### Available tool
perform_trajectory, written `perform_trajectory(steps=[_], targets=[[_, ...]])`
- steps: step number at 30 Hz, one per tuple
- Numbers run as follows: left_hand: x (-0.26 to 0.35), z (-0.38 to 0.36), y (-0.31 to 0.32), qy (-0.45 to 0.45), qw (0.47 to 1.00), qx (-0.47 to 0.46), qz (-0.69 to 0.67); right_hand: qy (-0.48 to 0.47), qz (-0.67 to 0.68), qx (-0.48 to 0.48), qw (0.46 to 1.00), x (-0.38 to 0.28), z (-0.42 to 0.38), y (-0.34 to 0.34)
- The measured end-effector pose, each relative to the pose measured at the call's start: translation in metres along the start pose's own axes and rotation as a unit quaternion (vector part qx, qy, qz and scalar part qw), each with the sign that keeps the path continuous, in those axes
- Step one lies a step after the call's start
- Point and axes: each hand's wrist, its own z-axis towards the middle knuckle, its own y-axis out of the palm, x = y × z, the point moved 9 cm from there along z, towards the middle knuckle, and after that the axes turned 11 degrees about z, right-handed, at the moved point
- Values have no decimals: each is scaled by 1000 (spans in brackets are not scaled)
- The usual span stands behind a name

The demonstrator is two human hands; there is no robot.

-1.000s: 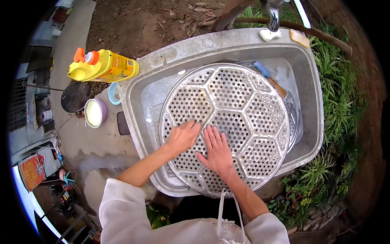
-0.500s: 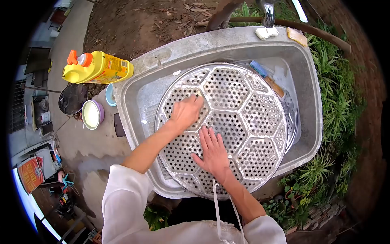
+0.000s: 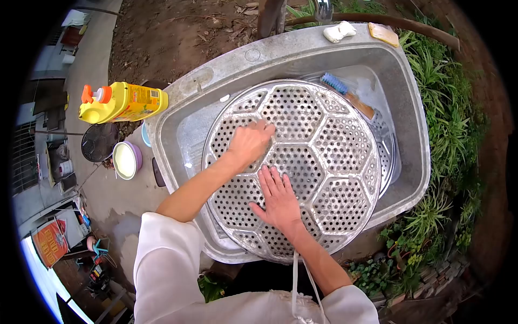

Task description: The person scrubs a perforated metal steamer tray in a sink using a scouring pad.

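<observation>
A large round metal steamer tray (image 3: 345,141), punched with many small holes in a hexagon pattern, lies across the grey stone sink (image 3: 213,73). My left hand (image 3: 251,143) is closed, knuckles up, against the tray's upper left part; whatever its fingers hold is hidden. Flat on the tray just below the centre rests my right hand (image 3: 280,201), fingers stretched out and thumb apart. Beyond the tray's upper right edge, a brush with blue bristles (image 3: 334,83) and a wooden handle sits in the sink. Another perforated metal piece (image 3: 384,156) shows partly beneath the tray.
A yellow jug (image 3: 129,102) with an orange-and-white pump lies at the sink's left corner. On the far rim are a white lump (image 3: 340,32) and a yellowish sponge-like block (image 3: 383,34). A metal tap (image 3: 324,9) shows above. A purple bowl (image 3: 127,161) stands lower left.
My left hand has slid slightly right and away from me over the tray, still closed. The right hand stays flat in place. The whole view has shifted a little.
</observation>
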Motion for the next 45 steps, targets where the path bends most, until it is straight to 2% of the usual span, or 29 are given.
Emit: perform_trajectory(steps=[1,3,5,6,9,11,13,15,16,19,21,23,25,27,29,33,35,36,38,41,43,45], targets=[[21,-18,-3,53,998,-25,-11,-3,4,2,1000,-4,2,0],[0,-17,-2,45,998,-18,-35,4,4,-21,1000,0,1,0],[-29,10,6,-38,999,-4,10,4,8,-17,1000,1,0,1],[-51,22,3,-137,991,6,6,-6,10,-2,1000,1,1,-1],[-17,9,0,-93,995,-14,-8,-21,13,19,1000,0,-1,1],[23,-25,-1,-21,996,-84,-29,-4,9,-5,1000,1,0,4],[1,-22,4,-29,997,-52,-47,-9,16,10,1000,0,0,-3],[-41,6,7,-121,992,33,-13,-15,15,10,1000,-2,0,-3],[-66,19,10,-226,973,27,-28,-17,21,15,1000,-2,0,-3],[-41,10,1,-174,982,59,-31,-9,22,28,999,0,-1,-1],[3,-43,-2,-90,991,11,-96,-8,50,30,998,-2,2,-3],[20,-69,-4,-65,990,-2,-122,73,37,17,996,10,0,-7],[28,-72,-4,-21,992,11,-126,79,27,2,997,9,0,-4],[1,-12,5,-142,979,79,-119,72,-1,-7,997,9,3,-2],[2,25,-6,-149,982,93,-65,77,-12,-20,997,9,-1,2],[14,-82,-11,-114,987,29,-112,69,-9,-9,998,8,6,-4],[21,-111,0,-94,989,-48,-100,71,-13,-17,997,9,5,-1],[21,-101,4,-93,989,-53,-101,70,-13,-9,997,9,5,1],[13,-34,7,-150,982,41,-111,72,-7,-1,997,12,6,1],[6,33,-1,-195,973,105,-60,74,-10,6,997,9,2,1],[9,8,-8,-179,973,81,-124,76,-25,-2,997,7,5,-3],[18,-57,-4,-150,978,47,-138,66,-2,4,998,5,6,-2]])
